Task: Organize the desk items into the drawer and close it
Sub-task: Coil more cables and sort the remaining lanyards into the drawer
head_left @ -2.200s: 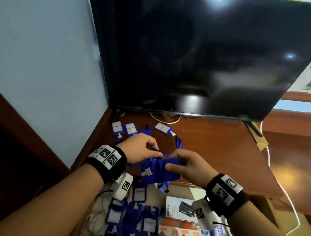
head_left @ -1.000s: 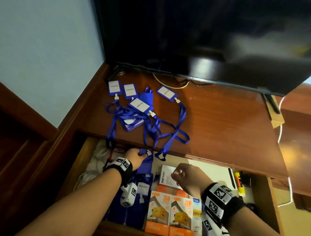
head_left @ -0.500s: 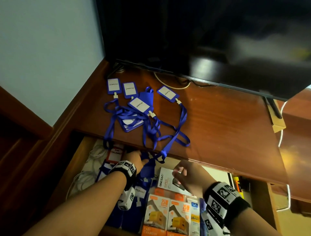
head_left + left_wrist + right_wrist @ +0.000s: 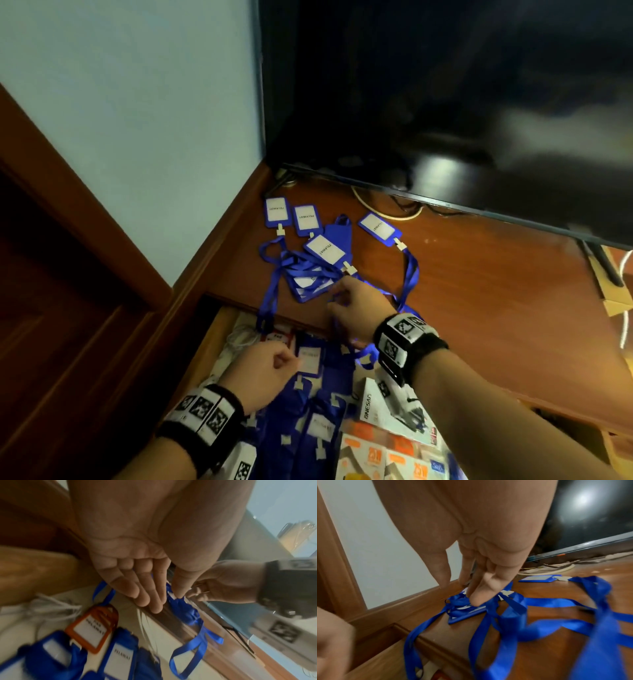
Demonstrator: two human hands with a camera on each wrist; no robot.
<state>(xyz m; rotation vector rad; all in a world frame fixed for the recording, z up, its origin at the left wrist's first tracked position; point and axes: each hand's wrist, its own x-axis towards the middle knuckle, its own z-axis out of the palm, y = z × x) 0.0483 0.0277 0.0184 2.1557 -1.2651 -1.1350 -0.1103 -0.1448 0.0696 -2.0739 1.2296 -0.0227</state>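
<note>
Several blue badge holders with tangled blue lanyards (image 4: pixel 308 274) lie on the wooden desk (image 4: pixel 479 308) near its front left corner; some straps hang over the edge into the open drawer (image 4: pixel 212 339). My right hand (image 4: pixel 337 298) reaches onto that pile, its fingertips (image 4: pixel 475 600) touching the straps above a badge holder (image 4: pixel 464 616), thumb held apart. My left hand (image 4: pixel 287 359) hovers over the drawer's back left part, fingers relaxed and holding nothing (image 4: pixel 163 599). Below it lie more blue badges (image 4: pixel 310 359) and an orange one (image 4: pixel 92 627).
A large dark TV (image 4: pixel 445 102) stands at the back of the desk. In the drawer are a white box (image 4: pixel 394 407), orange boxes (image 4: pixel 373 459) and white cords (image 4: pixel 239 337). A white cable (image 4: pixel 627 274) runs down at the far right.
My right hand has lifted out of the drawer and moved up-left onto the lanyard pile on the desk. My left hand has stayed over the drawer's left side.
</note>
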